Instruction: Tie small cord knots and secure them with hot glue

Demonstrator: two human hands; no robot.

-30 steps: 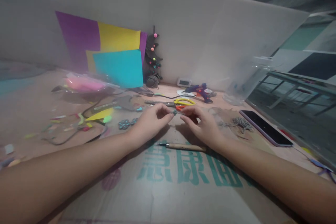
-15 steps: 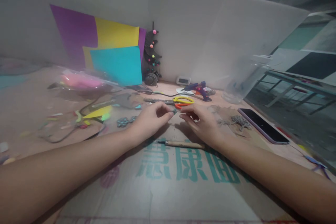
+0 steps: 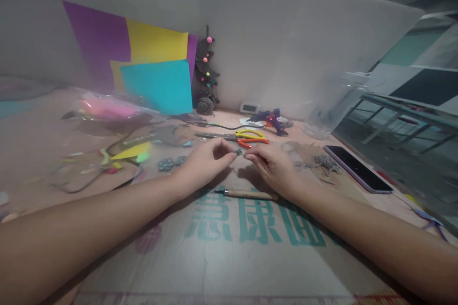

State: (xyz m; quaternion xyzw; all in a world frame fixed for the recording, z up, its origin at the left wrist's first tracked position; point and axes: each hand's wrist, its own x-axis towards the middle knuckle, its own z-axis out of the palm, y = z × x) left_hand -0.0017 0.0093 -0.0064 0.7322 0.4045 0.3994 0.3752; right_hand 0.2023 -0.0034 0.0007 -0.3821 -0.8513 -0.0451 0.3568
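Note:
My left hand [image 3: 207, 164] is closed in a pinch on a small dark green piece [image 3: 238, 152], held low over the work surface at the middle of the head view. The piece is too small to name. My right hand [image 3: 274, 169] is just right of it, thumb and forefinger pressed together; whatever is between them cannot be made out. A craft knife with a wooden handle [image 3: 250, 194] lies in front of both hands. Behind them are scissors [image 3: 216, 137] with yellow and orange handles. Several small grey-green looped pieces [image 3: 171, 164] rest beside my left wrist.
A phone [image 3: 358, 169] and grey yarn [image 3: 327, 164] lie to the right. At the back are a glue gun [image 3: 275, 121] with a red light, a small white display [image 3: 249, 107] and coloured sheets [image 3: 157, 86]. Scraps [image 3: 132, 151] and a pink plastic bag [image 3: 110, 107] lie left.
My right thumb and forefinger have come together from slightly apart. My left hand keeps its pinch on the green piece. The whole view has shifted slightly, so the scene sits higher.

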